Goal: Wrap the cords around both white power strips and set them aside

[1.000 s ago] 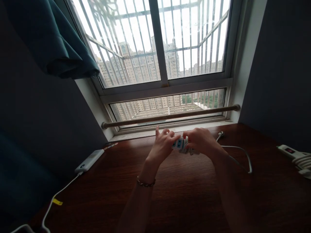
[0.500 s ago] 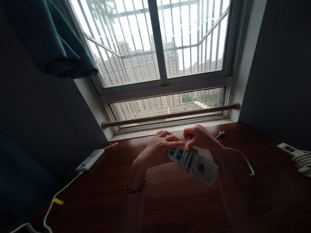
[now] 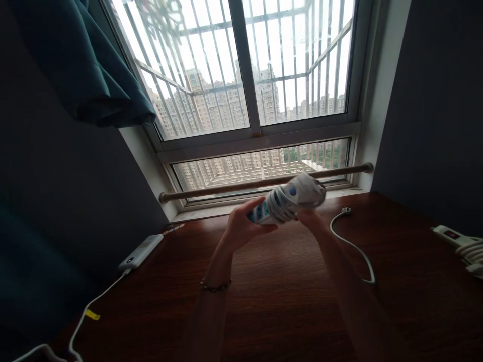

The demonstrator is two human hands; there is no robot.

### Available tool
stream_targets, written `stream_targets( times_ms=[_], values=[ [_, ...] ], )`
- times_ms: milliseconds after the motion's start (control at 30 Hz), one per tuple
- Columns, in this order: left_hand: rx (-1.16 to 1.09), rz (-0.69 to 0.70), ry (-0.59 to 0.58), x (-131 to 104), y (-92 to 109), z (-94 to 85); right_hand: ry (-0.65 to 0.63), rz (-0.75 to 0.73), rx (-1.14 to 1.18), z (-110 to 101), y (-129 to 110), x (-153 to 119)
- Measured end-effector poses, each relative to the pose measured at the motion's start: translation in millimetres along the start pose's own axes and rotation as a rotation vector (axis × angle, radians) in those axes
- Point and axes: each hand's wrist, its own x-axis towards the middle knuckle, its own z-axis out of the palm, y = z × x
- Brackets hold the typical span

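A white power strip (image 3: 307,191) with blue sockets and a round blue button is held up over the table, its right end raised. Several turns of its white cord (image 3: 279,205) are wound around its middle. My left hand (image 3: 243,226) is closed around the socket end, thumb and fingers on opposite sides. Just under the other end is my right hand (image 3: 310,219); the strip hides its fingers, so I cannot tell their grip. A loose cord loop sticks out at the strip's right tip. The plug (image 3: 345,210) lies on the table at the right, its cord curving toward my right forearm.
On the brown wooden table (image 3: 264,301), a white power bank-like box (image 3: 141,252) with a cable is at the left. Another power strip (image 3: 451,235) with wound cord lies at the right edge. A barred window (image 3: 260,133) and a rail (image 3: 226,188) stand behind.
The power strip has turned, its right end swinging up and away from me. My left hand now grips its end from the side. My right hand has moved from above the coil to beneath the strip.
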Motion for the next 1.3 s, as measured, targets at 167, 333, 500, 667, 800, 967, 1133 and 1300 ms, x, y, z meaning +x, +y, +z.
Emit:
stream_targets(
  times_ms=[167,333,500,667,800,967,1133,1300],
  values=[
    [-0.481,-0.396,0.259,7,-10,-15.0,-0.066,0.006,-0.136,-8,15,2],
    [-0.652,-0.565,0.242,10,-31,-24.3,-0.041,-0.03,-0.364,-11,11,1],
    [-0.695,-0.634,0.16,13,-40,-21.8,0.028,-0.025,-0.53,-14,-11,-6],
    [-0.318,-0.567,0.176,15,-44,-10.7,0.064,-0.116,-0.756,-6,-50,-19],
    [0.145,-0.44,0.136,13,-31,0.0,0.057,-0.209,-0.936,-2,-64,-25],
    [0.578,-0.358,0.11,3,-7,19.5,-0.088,-0.205,-1.018,-4,-60,-26],
    [1.057,-0.153,0.084,-5,0,34.9,-0.197,-0.184,-1.002,-9,-59,-26],
    [1.146,0.058,0.015,-6,4,36.6,-0.269,-0.194,-1.021,-17,-59,-27]
  ],
)
